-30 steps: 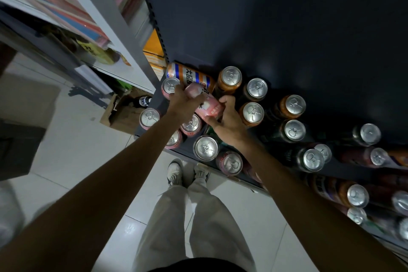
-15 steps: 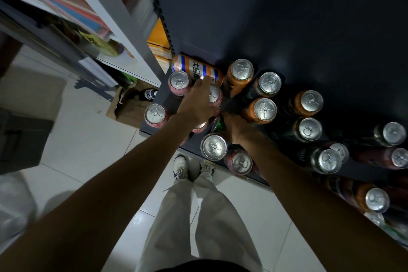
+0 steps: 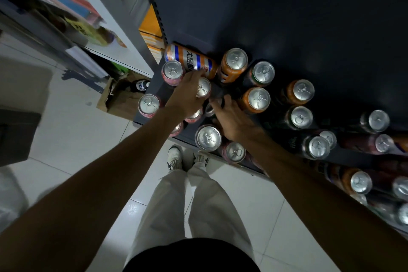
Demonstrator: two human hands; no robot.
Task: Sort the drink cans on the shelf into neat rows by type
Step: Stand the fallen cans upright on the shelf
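As seen from above, pale trousers (image 3: 192, 201) and two light shoes (image 3: 174, 158) are shown on a white tiled floor (image 3: 66, 139), nearest the viewer. Beyond the shoes, the front edge of a dark shelf (image 3: 152, 93) is met, and every place below is given relative to that shelf.

At its front edge, a silver-topped can (image 3: 208, 137) and a pink can (image 3: 235, 152) are stood upright. Just behind them, the right hand (image 3: 231, 117) is laid with fingers loosely spread among the cans; whether anything is gripped by it cannot be told. Beside it, toward the shelf's left end, the left hand (image 3: 187, 97) is curled around an upright pink-sided can (image 3: 203, 87), which is held from the side. Two more pink cans (image 3: 172, 72) (image 3: 148, 105) are stood at the left end.

Further back, orange cans (image 3: 256, 99) (image 3: 235, 63) (image 3: 301, 91) and dark cans (image 3: 262, 73) (image 3: 300, 117) are stood upright in loose order. Against the back corner, one orange, white and blue striped can (image 3: 189, 60) is laid on its side. Left of the shelf, a cardboard box (image 3: 119, 99) is seen on the floor.
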